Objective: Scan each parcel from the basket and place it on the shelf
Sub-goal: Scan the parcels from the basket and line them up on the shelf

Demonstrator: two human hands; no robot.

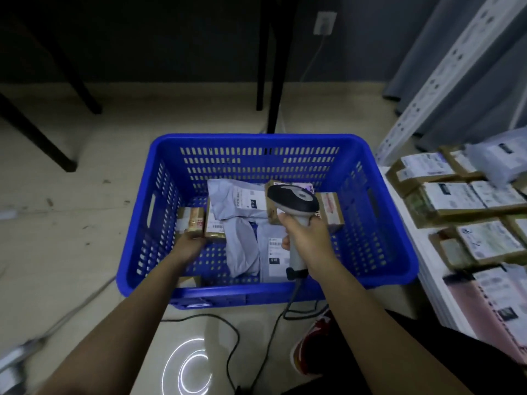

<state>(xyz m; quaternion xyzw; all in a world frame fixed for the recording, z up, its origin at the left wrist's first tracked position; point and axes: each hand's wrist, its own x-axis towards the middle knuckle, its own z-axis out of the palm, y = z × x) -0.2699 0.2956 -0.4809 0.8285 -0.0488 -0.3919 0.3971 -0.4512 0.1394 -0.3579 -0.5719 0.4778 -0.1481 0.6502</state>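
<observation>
A blue slotted basket point(379, 212) stands on the floor and holds several parcels: grey poly mailers point(242, 206) with white labels and small brown boxes. My left hand point(189, 243) reaches into the basket's left side and grips a small brown taped box point(190, 220). Over the basket's middle, my right hand point(306, 238) holds a grey and black barcode scanner point(293, 201) by its handle, head pointing away from me. The white shelf point(433, 283) at the right carries rows of labelled parcels point(456, 201).
The scanner's black cable point(273, 332) trails over the floor in front of the basket. Black furniture legs point(273, 67) stand behind it, a white shelf upright point(445, 78) leans at the right, and a red shoe point(313, 343) is near my right arm.
</observation>
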